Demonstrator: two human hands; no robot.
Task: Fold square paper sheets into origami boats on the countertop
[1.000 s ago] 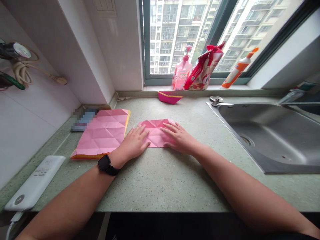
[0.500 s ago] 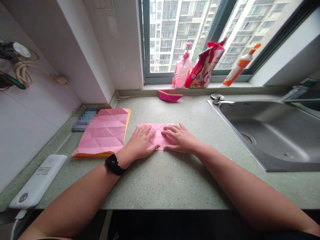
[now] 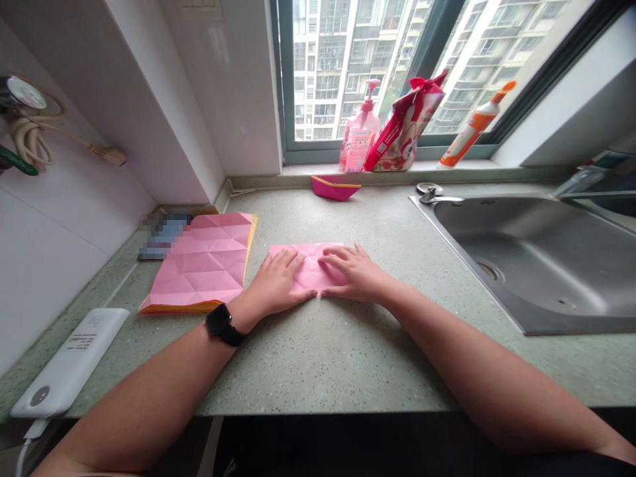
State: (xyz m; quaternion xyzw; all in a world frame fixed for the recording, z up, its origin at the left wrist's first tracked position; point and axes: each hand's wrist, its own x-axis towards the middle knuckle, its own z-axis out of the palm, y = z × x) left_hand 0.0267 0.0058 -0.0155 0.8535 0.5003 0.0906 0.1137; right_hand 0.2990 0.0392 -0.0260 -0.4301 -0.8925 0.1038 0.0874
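Observation:
A small pink sheet of folded paper (image 3: 312, 265) lies flat on the speckled countertop (image 3: 318, 358), with crease lines showing on it. My left hand (image 3: 278, 281) rests on its left part, fingers stretched out and the thumb along the near edge. On the right part lies my right hand (image 3: 355, 273), its fingers spread and its thumb at the same near edge. Both thumb tips almost meet at the middle of that edge. The paper's left and right ends are partly hidden under my hands. Farther back sits a magenta folded paper boat (image 3: 336, 189) with a yellow rim.
To the left lies a stack of creased pink and yellow paper (image 3: 201, 265), beside a blurred phone (image 3: 166, 236). A white power bank (image 3: 72, 361) with a cable is nearer. At the right is a steel sink (image 3: 541, 265). Bottles and a red bag (image 3: 405, 126) stand on the sill.
My left thumb has slid a little along the paper's near edge, and my right thumb has come closer to it. The view has shifted slightly; the paper stays in place.

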